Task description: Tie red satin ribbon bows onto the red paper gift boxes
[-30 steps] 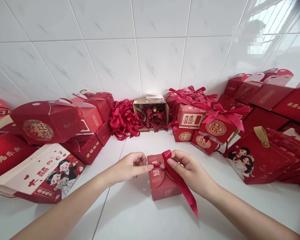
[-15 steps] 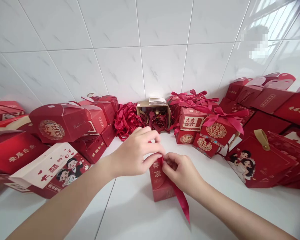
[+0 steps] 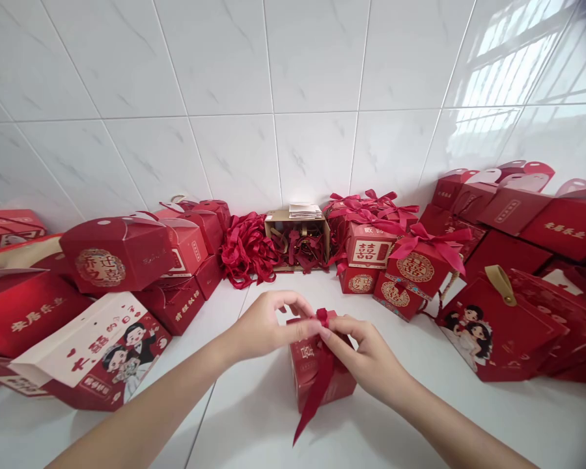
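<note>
Two hands meet over the small red box [image 3: 317, 374], near the tabletop's front edge. Left hand [image 3: 266, 324] and right hand [image 3: 366, 355] both pinch the red ribbon [image 3: 321, 378] at the box top. Half a second ago the left reached over; now a small knot sits there, one tail hanging down the front.

Red box [image 3: 317, 371] with white lettering, dark red ribbon [image 3: 317, 391], white tiled wall [image 3: 224, 98]
</note>
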The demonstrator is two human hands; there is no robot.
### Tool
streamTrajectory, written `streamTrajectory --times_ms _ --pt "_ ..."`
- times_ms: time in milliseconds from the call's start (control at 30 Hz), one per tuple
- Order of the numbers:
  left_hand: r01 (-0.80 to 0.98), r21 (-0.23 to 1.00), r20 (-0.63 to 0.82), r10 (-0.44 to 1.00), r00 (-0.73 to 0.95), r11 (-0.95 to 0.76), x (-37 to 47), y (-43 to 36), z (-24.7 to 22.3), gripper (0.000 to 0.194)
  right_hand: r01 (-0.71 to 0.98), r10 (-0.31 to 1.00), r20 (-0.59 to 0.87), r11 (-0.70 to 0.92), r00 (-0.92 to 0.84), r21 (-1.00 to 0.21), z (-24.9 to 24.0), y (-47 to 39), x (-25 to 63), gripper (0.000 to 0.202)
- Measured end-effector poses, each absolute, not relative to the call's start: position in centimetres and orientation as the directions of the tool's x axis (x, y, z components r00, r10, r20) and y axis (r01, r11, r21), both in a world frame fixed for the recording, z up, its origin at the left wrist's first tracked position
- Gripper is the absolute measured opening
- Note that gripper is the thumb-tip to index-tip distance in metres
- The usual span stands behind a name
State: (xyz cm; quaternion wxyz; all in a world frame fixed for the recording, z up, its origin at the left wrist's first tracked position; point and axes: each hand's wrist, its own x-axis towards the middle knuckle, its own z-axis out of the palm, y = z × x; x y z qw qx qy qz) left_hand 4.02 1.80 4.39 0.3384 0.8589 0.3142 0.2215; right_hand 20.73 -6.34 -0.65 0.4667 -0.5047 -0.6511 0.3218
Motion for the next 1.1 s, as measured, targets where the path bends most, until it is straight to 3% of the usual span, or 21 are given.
streamTrajectory --times_ms 133,267,367,433,533,600,700,900,1100 --pt "0.329 0.778 0.237 0.734 0.636 -0.536 3.5 0.3 3.1 0.013 0.299 0.963 0.268 0.256 0.000 -0.919 -0.9 -6.7 20.6 0.037" --pt "0.218 0.808 0.309 0.709 0.634 -0.547 3.7 -0.5 1.9 0.012 0.045 0.970 0.215 0.211 0.116 -0.976 -1.7 -6.7 20.2 0.022" --pt "0.230 0.799 0.298 0.698 0.651 -0.556 3.8 -0.9 1.7 0.009 -0.027 0.968 0.222 0.226 0.118 -0.974 -2.0 -6.6 20.2 0.023" --pt "0.266 0.786 0.271 0.698 0.663 -0.558 3.9 -1.0 1.8 0.004 0.005 0.966 0.247 0.247 0.080 -0.969 -1.9 -6.6 20.3 0.021" --pt "0.288 0.779 0.251 0.699 0.670 -0.557 4.0 -0.9 1.7 0.011 0.066 0.967 0.253 0.251 0.033 -0.966 -1.9 -6.8 20.4 0.018" --pt "0.258 0.774 0.294 0.690 0.662 -0.578 4.0 -0.7 1.3 0.005 0.113 0.969 0.241 0.233 0.063 -0.966 -2.1 -7.0 20.5 0.018" --pt "0.171 0.761 0.403 0.663 0.631 -0.625 4.2 -0.5 0.2 0.011 0.218 0.942 0.283 0.242 0.181 -0.945 -2.6 -7.3 20.5 0.017" --pt "0.124 0.735 0.493 0.651 0.577 -0.667 4.5 -0.6 -0.8 0.016 0.498 0.860 0.473 0.331 0.189 -0.801 -3.1 -7.8 20.3 0.019" --pt "0.092 0.613 0.607 0.542 0.581 -0.785 4.4 -0.7 -1.3 0.021 0.680 0.801 0.572 0.321 0.176 -0.659 -3.2 -7.9 20.6 0.020"
